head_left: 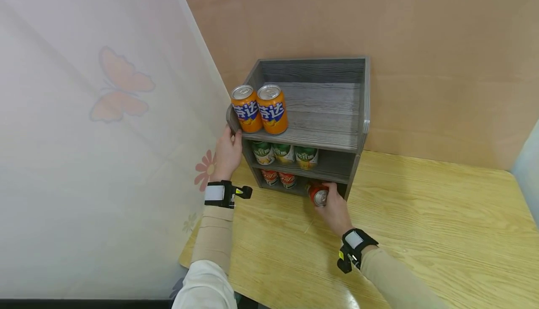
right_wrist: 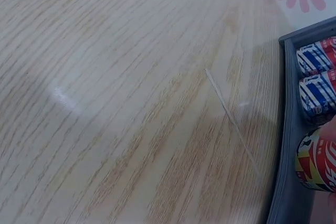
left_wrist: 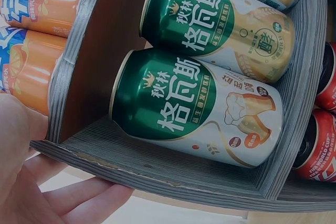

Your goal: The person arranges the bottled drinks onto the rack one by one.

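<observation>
A grey wood-grain shelf (head_left: 324, 138) with three levels stands on the table. My left hand (head_left: 228, 154) grips its left side panel near the top level, thumb by the orange soda cans and fingers along the outer face in the left wrist view. In my right hand (head_left: 336, 210) is a red soda can (head_left: 318, 195), tilted with its lid toward me, at the right part of the bottom level. The right wrist view shows this red can (right_wrist: 317, 161) cut off by the frame edge, beside two red cans (right_wrist: 317, 95) with blue-and-white stripes.
Two orange soda cans (head_left: 273, 110) stand at the top level's left front. Several green-and-white drink cans (left_wrist: 194, 111) fill the left of the middle level. Two red cans (head_left: 287, 179) stand below them. A wood-grain table (head_left: 429, 225) extends rightward; a white patterned sheet (head_left: 126, 168) hangs left.
</observation>
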Available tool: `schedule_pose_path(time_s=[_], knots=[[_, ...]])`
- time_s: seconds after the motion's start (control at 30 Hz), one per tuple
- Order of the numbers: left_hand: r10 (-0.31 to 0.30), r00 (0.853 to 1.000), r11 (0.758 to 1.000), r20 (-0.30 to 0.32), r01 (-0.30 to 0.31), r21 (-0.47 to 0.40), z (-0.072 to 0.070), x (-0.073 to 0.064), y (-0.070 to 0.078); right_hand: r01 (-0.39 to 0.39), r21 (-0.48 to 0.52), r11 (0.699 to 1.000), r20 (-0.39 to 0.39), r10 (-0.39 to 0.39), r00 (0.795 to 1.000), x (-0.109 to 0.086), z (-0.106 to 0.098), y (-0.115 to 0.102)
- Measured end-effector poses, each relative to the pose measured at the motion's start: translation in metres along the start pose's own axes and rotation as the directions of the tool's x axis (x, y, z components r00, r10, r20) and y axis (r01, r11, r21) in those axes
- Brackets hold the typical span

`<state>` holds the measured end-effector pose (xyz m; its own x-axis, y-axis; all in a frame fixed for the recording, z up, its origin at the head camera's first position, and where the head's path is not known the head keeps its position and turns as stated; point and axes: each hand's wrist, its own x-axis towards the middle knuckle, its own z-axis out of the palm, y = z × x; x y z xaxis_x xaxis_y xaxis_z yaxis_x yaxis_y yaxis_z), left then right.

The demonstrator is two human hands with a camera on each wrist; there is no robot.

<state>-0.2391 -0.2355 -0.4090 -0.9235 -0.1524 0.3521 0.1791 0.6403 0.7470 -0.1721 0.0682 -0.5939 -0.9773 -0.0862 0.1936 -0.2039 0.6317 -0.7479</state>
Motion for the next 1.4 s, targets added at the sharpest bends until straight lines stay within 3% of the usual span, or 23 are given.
schedule_pose_path(time_s=[0.3,0.7,1.03,1.4], knots=[[0.014,1.0,1.0,-0.008,-0.014,-0.01,0.0,0.001,0.001,0.0,0.026,1.0,0.01,-0.001,1.0,0.004,-0.003,0.005],[0.016,1.0,1.0,-0.003,-0.016,-0.01,0.001,0.001,-0.002,-0.08,0.07,0.994,0.073,0.075,0.994,0.029,-0.002,0.004],[0.011,1.0,1.0,-0.003,-0.011,-0.003,0.001,0.001,-0.002,-0.169,0.138,0.976,0.218,0.137,0.966,0.047,-0.005,0.003],[0.02,1.0,1.0,-0.009,-0.02,-0.006,0.0,0.002,-0.002,-0.236,0.157,0.959,0.276,0.186,0.943,0.058,0.0,0.003]])
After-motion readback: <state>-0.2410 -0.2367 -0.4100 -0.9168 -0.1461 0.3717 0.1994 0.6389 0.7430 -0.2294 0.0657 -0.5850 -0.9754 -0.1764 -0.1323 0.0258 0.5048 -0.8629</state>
